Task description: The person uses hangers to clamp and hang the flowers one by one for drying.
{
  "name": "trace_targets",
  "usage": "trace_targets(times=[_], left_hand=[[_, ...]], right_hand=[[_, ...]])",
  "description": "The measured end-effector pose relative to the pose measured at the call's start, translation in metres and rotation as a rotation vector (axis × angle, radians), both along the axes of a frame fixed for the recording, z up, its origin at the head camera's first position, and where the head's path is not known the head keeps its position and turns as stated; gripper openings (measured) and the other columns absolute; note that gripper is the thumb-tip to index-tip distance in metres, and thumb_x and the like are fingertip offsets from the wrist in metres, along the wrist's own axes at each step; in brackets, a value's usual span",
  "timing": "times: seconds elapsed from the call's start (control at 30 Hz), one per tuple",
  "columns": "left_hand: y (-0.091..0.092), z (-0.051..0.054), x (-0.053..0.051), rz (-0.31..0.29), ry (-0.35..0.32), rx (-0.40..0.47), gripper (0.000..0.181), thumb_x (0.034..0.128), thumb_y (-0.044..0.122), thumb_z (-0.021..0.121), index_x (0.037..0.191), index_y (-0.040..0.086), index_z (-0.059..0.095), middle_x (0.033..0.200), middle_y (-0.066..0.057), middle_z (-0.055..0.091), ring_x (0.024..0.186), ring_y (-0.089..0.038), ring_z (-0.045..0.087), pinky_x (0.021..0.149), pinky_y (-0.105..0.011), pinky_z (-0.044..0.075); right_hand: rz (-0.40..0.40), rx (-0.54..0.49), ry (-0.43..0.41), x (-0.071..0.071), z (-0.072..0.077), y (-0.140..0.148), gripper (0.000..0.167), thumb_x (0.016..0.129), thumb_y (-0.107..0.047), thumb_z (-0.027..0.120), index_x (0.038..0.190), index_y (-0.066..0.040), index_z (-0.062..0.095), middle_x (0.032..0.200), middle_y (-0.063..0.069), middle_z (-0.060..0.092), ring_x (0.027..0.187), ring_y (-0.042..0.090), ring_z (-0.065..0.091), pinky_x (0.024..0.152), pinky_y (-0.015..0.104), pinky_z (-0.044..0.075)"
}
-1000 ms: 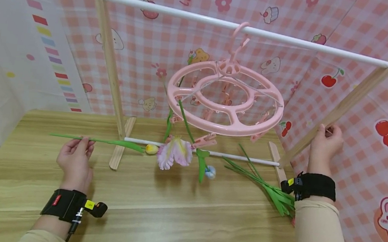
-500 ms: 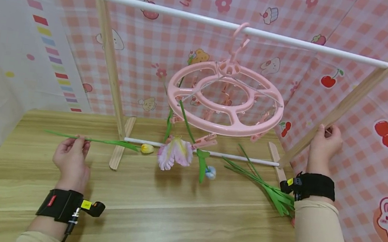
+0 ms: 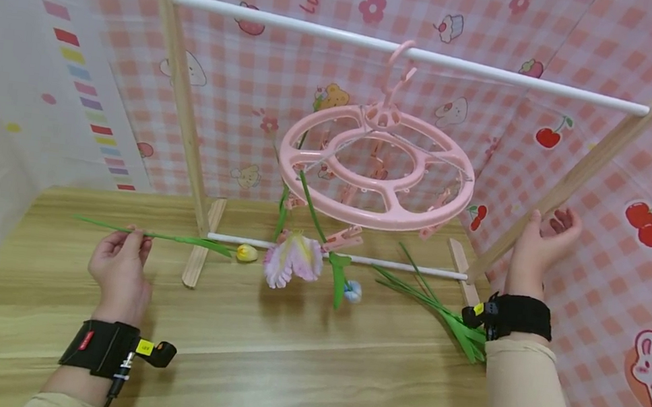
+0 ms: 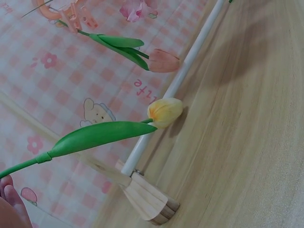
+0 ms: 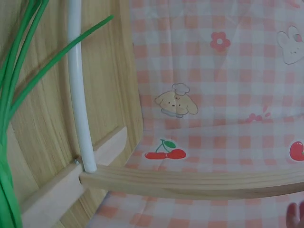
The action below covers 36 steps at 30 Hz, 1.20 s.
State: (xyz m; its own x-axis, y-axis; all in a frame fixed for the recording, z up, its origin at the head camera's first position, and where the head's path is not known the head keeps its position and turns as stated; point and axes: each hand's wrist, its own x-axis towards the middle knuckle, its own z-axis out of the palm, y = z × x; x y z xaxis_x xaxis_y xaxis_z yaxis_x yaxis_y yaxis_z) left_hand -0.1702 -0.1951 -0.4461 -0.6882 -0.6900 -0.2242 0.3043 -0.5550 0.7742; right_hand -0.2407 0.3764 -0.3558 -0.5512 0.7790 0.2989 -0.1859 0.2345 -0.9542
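My left hand (image 3: 121, 267) pinches the stem of an artificial yellow tulip (image 3: 246, 253), held level at the rack's left foot. In the left wrist view the tulip's leaf (image 4: 99, 137) crosses in front of the white lower bar. My right hand (image 3: 542, 250) is beside the rack's right wooden post (image 3: 586, 171), fingers loosely bent and nothing in them. A round pink clip hanger (image 3: 397, 222) hangs from the white top bar (image 3: 299, 24). Below it hang a pale purple flower (image 3: 294, 262), a small blue flower (image 3: 354, 292) and a pink tulip (image 4: 164, 61).
Several green-stemmed flowers (image 3: 454, 328) lie on the wooden table (image 3: 280, 381) at the right, their blooms hidden by the right forearm. The rack's feet (image 3: 203, 243) and white lower bar (image 3: 416, 267) stand at the back. Checked cloth (image 3: 234, 104) covers the walls.
My left hand shifted slightly left with the yellow tulip, then stayed still. My right hand's fingers have loosened and spread from their earlier hold at the right post. The view has shifted slightly.
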Motion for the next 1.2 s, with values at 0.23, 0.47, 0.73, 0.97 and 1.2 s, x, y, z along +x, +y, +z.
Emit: trace_targets(times=[0.23, 0.47, 0.73, 0.97, 1.2], left_hand=[[0.003, 0.0, 0.001, -0.005, -0.004, -0.015, 0.014, 0.0792, -0.005, 0.071, 0.085, 0.0, 0.059, 0.09, -0.007, 0.059, 0.062, -0.012, 0.061, 0.062, -0.019, 0.056], [0.005, 0.002, 0.002, 0.004, 0.004, -0.026, 0.015, 0.0791, -0.004, 0.071, 0.083, 0.001, 0.058, 0.091, -0.008, 0.058, 0.061, -0.012, 0.06, 0.061, -0.019, 0.056], [0.005, 0.002, 0.005, -0.006, 0.007, -0.043, 0.013, 0.0812, -0.004, 0.069, 0.086, 0.001, 0.059, 0.093, -0.008, 0.057, 0.064, -0.012, 0.06, 0.064, -0.018, 0.056], [0.006, 0.0, 0.006, -0.014, 0.007, -0.062, 0.012, 0.0818, -0.002, 0.069, 0.088, 0.002, 0.059, 0.093, -0.008, 0.056, 0.065, -0.012, 0.06, 0.065, -0.018, 0.056], [0.005, 0.0, 0.006, -0.012, 0.003, -0.069, 0.012, 0.0819, -0.001, 0.069, 0.089, 0.002, 0.06, 0.089, -0.006, 0.058, 0.065, -0.012, 0.06, 0.065, -0.018, 0.055]], right_hand=[[0.001, -0.037, 0.228, 0.023, -0.011, -0.025, 0.032, 0.084, 0.0, 0.058, 0.11, -0.013, 0.042, 0.104, -0.003, 0.039, 0.095, 0.009, 0.041, 0.077, 0.022, 0.037], [0.27, -0.023, 0.368, 0.042, -0.031, -0.058, 0.023, 0.082, 0.011, 0.05, 0.096, -0.007, 0.055, 0.093, 0.003, 0.05, 0.085, 0.014, 0.05, 0.071, 0.02, 0.042], [0.813, -0.086, 0.377, 0.061, -0.023, -0.1, 0.03, 0.091, 0.009, 0.043, 0.12, 0.004, 0.043, 0.121, 0.01, 0.052, 0.112, 0.022, 0.049, 0.09, 0.027, 0.046], [0.956, -0.068, 0.236, 0.062, -0.015, -0.112, 0.034, 0.095, 0.003, 0.038, 0.127, -0.009, 0.036, 0.124, 0.002, 0.053, 0.112, 0.014, 0.051, 0.1, 0.027, 0.042], [1.073, -0.101, 0.335, 0.058, -0.017, -0.118, 0.025, 0.1, -0.001, 0.037, 0.123, -0.008, 0.039, 0.108, 0.002, 0.061, 0.1, 0.013, 0.058, 0.097, 0.025, 0.047]])
